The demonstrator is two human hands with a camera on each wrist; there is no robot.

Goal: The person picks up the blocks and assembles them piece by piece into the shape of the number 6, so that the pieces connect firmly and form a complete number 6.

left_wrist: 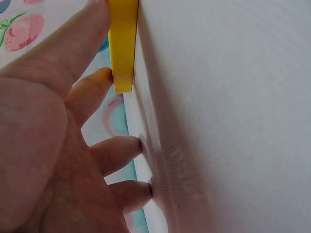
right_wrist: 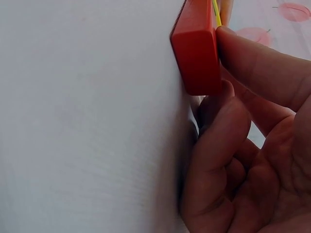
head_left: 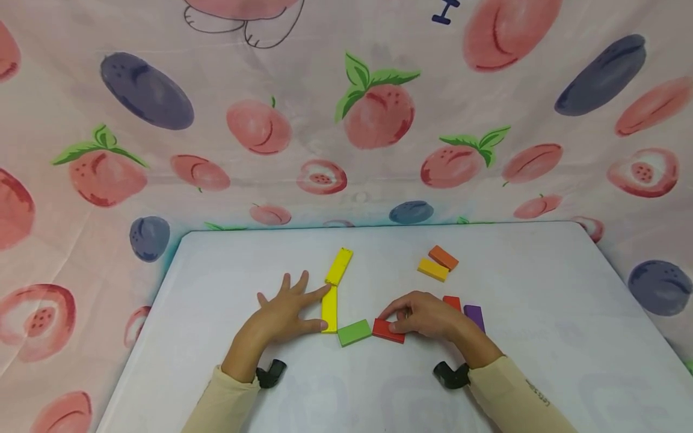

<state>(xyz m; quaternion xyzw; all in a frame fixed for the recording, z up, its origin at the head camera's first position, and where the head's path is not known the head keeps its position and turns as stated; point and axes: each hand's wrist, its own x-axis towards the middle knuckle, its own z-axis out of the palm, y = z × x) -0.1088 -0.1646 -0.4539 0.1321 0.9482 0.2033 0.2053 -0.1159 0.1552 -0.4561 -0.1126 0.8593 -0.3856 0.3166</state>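
A row of flat wooden blocks curves across the white table. The upper yellow block (head_left: 340, 266) slants and meets an upright-lying lower yellow block (head_left: 329, 314). Below these lies a green block (head_left: 355, 332), its right end against a red block (head_left: 385, 331). My left hand (head_left: 284, 313) has its fingers spread, thumb and index fingertip touching the yellow blocks. In the left wrist view the other fingertips rest on the tabletop beside a yellow block (left_wrist: 123, 53). My right hand (head_left: 430, 316) pinches the red block (right_wrist: 197, 60) between thumb and fingers, the remaining fingers curled against the table.
An orange block (head_left: 443, 257) and an amber block (head_left: 432, 270) lie together at the back right. Another red block (head_left: 452, 302) and a purple block (head_left: 474, 317) are partly covered by the right hand and wrist. Behind the table (head_left: 541, 252) hangs a fruit-print cloth (head_left: 319, 78).
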